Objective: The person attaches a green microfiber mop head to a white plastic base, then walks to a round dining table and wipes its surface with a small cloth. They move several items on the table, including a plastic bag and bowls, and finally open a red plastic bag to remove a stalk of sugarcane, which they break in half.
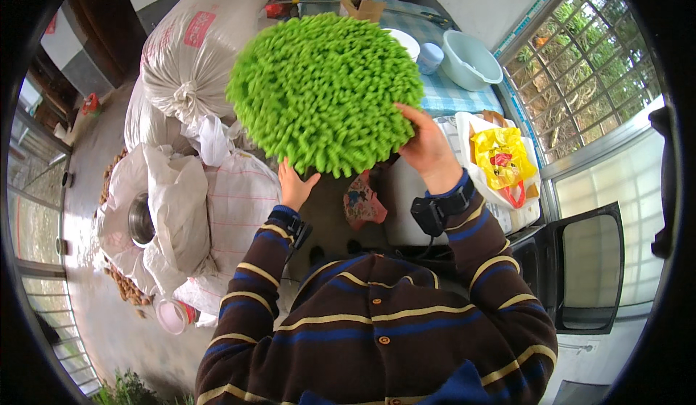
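Note:
A round, bright green chenille pad (326,90) with thick, shaggy tufts is held up in front of me. It hides much of what lies behind it. My left hand (296,186) grips its lower edge, thumb apart and most fingers tucked behind the tufts. At the right edge, my right hand (431,148) has one finger over the tufts and the others partly hidden underneath. Both wrists wear dark bands with small devices. Below the pad, between my arms, a pink flowered cloth (364,202) hangs near a pale surface.
Large stuffed white sacks (192,57) stand at left, an open one (174,209) holding a metal bowl (141,218). A checked-cloth table (453,97) at back right bears a pale blue basin (470,61). A yellow plastic bag (502,157) lies by the barred window (580,64).

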`<state>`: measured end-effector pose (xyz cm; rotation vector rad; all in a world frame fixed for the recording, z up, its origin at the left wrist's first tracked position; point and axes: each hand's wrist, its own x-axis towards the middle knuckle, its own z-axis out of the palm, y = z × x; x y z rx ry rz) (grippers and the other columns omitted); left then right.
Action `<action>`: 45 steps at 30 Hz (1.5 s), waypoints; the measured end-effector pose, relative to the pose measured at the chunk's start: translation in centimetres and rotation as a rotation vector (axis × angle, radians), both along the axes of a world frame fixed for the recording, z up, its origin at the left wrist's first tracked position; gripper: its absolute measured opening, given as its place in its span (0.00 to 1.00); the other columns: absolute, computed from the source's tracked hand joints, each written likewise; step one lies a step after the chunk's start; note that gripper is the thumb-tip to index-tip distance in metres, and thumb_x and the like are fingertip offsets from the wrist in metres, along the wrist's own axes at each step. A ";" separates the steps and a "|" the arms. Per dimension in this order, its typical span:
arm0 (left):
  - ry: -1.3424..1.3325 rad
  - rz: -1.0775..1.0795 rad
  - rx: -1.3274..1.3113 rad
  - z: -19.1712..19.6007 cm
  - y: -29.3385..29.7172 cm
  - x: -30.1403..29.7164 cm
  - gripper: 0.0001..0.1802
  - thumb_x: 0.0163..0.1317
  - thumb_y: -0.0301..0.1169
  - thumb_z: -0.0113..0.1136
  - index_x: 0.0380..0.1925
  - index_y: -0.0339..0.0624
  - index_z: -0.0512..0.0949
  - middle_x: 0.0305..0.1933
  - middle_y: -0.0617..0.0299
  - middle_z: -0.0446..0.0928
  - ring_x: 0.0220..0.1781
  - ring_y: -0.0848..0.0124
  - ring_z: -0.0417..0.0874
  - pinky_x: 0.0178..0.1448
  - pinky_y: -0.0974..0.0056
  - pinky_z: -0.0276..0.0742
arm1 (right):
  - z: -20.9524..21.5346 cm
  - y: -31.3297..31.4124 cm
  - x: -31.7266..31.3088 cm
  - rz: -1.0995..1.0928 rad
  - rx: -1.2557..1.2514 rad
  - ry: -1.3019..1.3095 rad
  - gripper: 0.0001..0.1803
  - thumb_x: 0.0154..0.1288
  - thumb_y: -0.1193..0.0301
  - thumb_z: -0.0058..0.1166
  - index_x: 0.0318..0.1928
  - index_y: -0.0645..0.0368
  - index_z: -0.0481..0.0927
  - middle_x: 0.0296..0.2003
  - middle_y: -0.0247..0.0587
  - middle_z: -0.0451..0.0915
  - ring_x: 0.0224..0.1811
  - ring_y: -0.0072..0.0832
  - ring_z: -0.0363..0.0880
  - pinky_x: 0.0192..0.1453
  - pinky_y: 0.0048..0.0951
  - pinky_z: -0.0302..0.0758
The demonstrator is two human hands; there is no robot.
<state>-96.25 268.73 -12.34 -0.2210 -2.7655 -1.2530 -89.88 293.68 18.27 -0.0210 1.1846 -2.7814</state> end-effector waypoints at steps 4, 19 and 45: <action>0.108 -0.188 0.255 2.7 2.6 -2.2 0.45 0.58 0.34 0.72 0.72 0.39 0.59 0.67 0.42 0.68 0.69 0.43 0.68 0.72 0.51 0.66 | 2.1 3.9 0.7 0.022 -0.230 0.022 0.16 0.76 0.68 0.48 0.56 0.65 0.77 0.53 0.46 0.83 0.54 0.38 0.83 0.59 0.39 0.81; -0.055 -0.391 0.201 4.4 16.5 -5.4 0.19 0.70 0.39 0.60 0.51 0.35 0.72 0.46 0.42 0.79 0.50 0.41 0.80 0.52 0.50 0.75 | -0.2 17.7 -0.9 -0.324 -0.341 0.144 0.16 0.76 0.74 0.48 0.61 0.65 0.73 0.52 0.46 0.82 0.51 0.35 0.85 0.53 0.37 0.86; 0.223 -0.313 0.051 23.7 34.5 -18.6 0.20 0.67 0.43 0.61 0.54 0.45 0.78 0.42 0.47 0.84 0.45 0.47 0.84 0.47 0.52 0.78 | -1.1 29.6 -20.9 -0.850 0.397 0.020 0.42 0.64 0.66 0.69 0.72 0.60 0.60 0.61 0.44 0.73 0.58 0.30 0.75 0.58 0.35 0.74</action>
